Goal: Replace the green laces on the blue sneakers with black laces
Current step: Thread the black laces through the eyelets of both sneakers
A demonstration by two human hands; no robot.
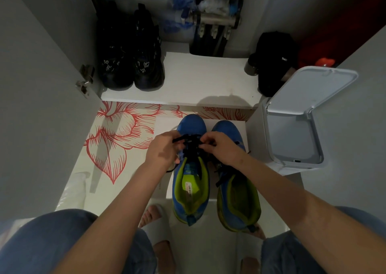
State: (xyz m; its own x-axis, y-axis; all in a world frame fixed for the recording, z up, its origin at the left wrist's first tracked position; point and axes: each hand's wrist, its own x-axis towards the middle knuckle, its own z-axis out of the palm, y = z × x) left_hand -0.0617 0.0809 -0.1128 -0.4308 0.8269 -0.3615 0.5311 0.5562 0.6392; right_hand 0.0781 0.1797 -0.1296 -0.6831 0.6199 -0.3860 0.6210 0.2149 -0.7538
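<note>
While 2 blue sneakers [226,130] sit beside a white bin [292,131], the left hand [165,148] and right hand [220,148] each pinch the black lace [191,141] over the left sneaker [191,124]; limp and light, it probably handles best near its ends.

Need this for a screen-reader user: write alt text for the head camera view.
A person's left hand and right hand pinch a black lace over the front of a blue sneaker with green lining; the second sneaker stands beside it, laced black. An open white bin stands to the right, black shoes in a cupboard behind.
</note>
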